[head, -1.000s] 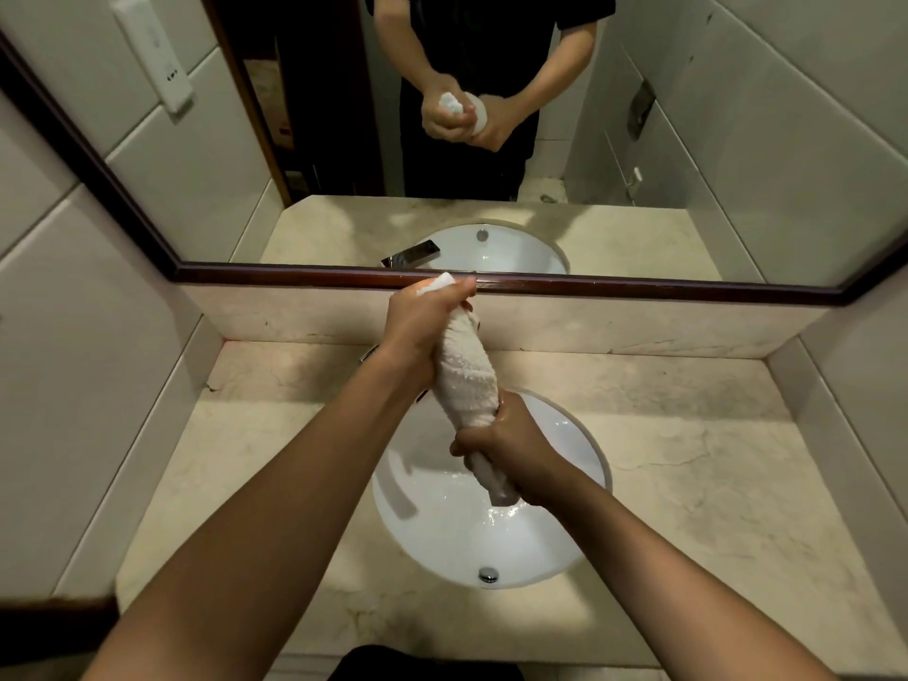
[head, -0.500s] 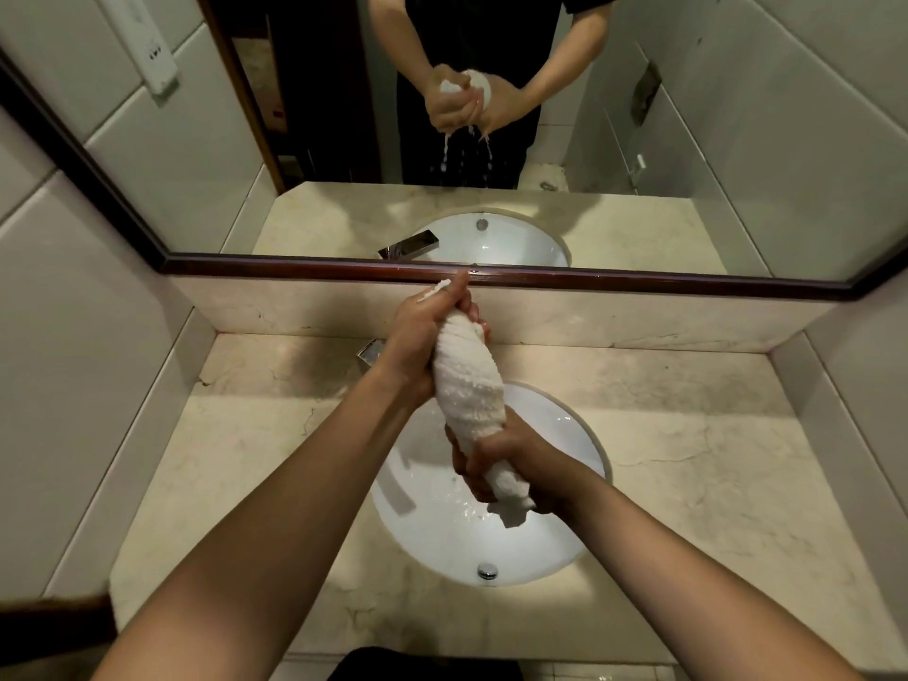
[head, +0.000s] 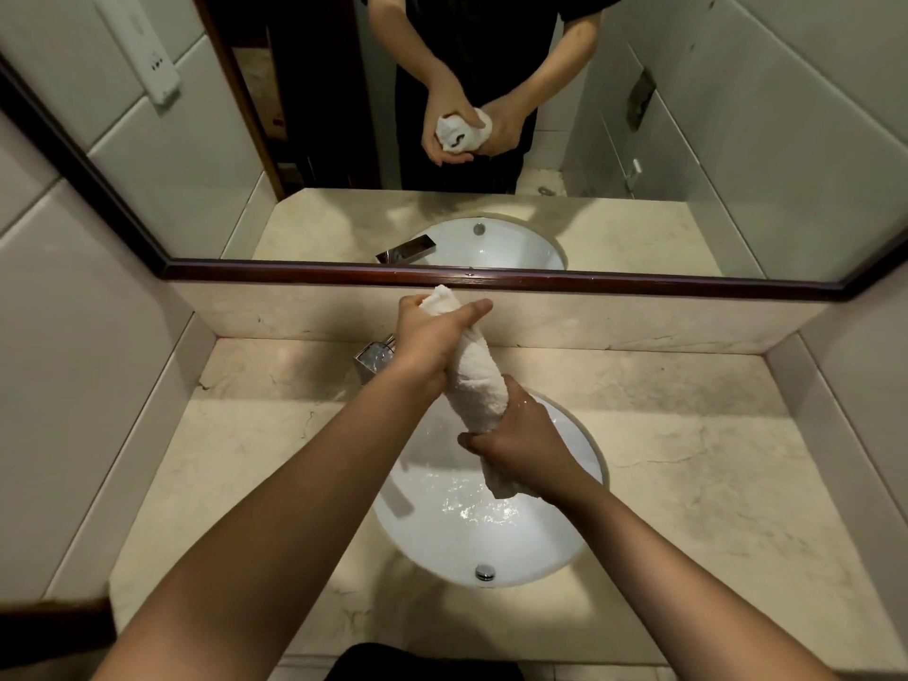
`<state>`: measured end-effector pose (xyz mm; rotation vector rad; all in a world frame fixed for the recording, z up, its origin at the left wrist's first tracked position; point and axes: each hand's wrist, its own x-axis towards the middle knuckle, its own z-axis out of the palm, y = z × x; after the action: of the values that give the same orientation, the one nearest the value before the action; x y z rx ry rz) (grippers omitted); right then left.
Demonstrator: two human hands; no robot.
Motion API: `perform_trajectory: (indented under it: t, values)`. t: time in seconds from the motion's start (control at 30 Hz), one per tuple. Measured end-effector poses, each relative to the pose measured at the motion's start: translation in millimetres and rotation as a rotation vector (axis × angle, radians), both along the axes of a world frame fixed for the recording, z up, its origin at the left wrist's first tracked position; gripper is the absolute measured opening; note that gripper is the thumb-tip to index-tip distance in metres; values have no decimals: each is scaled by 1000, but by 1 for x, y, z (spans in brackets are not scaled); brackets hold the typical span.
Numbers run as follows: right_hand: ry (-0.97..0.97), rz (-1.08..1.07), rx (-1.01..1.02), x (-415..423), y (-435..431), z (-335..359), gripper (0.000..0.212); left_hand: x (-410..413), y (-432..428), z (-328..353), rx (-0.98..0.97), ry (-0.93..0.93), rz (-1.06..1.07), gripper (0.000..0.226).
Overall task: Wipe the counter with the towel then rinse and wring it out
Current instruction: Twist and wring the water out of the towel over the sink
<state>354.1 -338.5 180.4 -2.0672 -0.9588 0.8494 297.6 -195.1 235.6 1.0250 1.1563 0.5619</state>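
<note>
At the back-left of the marble table (head: 712,464), a square chrome faucet (head: 372,360) stands just beside the left rim of the white oval basin (head: 587,447), partly hidden behind the left wrist. The left hand (head: 426,342) grips the upper end of a rolled white towel (head: 477,383). Its fingers (head: 410,303) are curled round the cloth and its thumb lies stretched across the roll, pointing right, while a small tip of towel sticks out above the fist. The towel is a tight, thick roll, slanting from near the table's back edge down towards the basin's middle. It is held in the air above the bowl, clear of the table. The right hand (head: 523,447) is closed firmly round the lower end, with its fingers (head: 474,440) wrapped over the cloth, and a short tail of towel hangs out below the fist. Water glistens on the basin floor beneath that tail. A round metal fitting (head: 484,572) sits on the bowl's wall at the near edge. Along the back edge runs a dark-framed mirror (head: 638,286), and its reflection shows both hands clasping the towel.
</note>
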Motion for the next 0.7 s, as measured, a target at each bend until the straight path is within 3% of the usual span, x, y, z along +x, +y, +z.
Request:
perform_trajectory:
  t: [0.1,0.23,0.37,0.53,0.7]
  values:
    - [-152,-15,-113,-7,5,-1,89,4,-2,1,-43,3,63,79]
    - [-170,-61,-96,-11,5,-3,73,6,-1,3,-123,-47,96,50]
    - [-52,-55,-60,-7,2,-3,61,9,-2,-2,-82,-18,119,18]
    - [118,-29,34,-3,0,-5,59,7,1,-5,-32,1,-3,10]
    - [387,-34,152,-4,0,5,30,-1,2,-5,14,-86,-73,14]
